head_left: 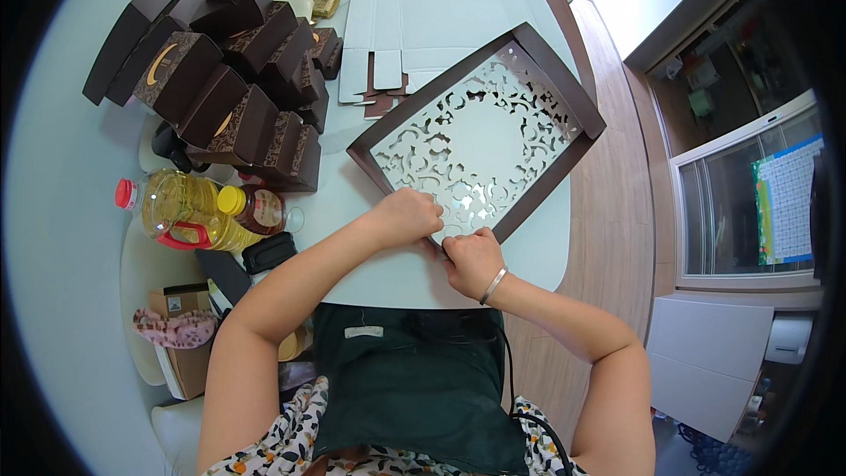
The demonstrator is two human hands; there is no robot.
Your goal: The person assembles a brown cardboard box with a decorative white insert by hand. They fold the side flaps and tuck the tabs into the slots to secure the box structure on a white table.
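A shallow dark brown cardboard tray or box lid (548,187) lies at an angle on the white table, one corner toward me. Its white inner face has a cut-out scroll pattern. Both my hands are at that near corner. My left hand (409,215) is closed on the wall just left of the corner. On the right side of it, my right hand (474,263) grips the edge with its fingers curled in. The fingertips of both hands are partly hidden, and so is the corner itself. A bracelet circles my right wrist.
Flat white cardboard blanks (441,0) lie beyond the tray. At left stand several stacked dark brown boxes (236,123), an oil bottle (181,198), a yellow-capped jar (264,209) and a black case (269,253). The white table (370,278) has a rounded right edge.
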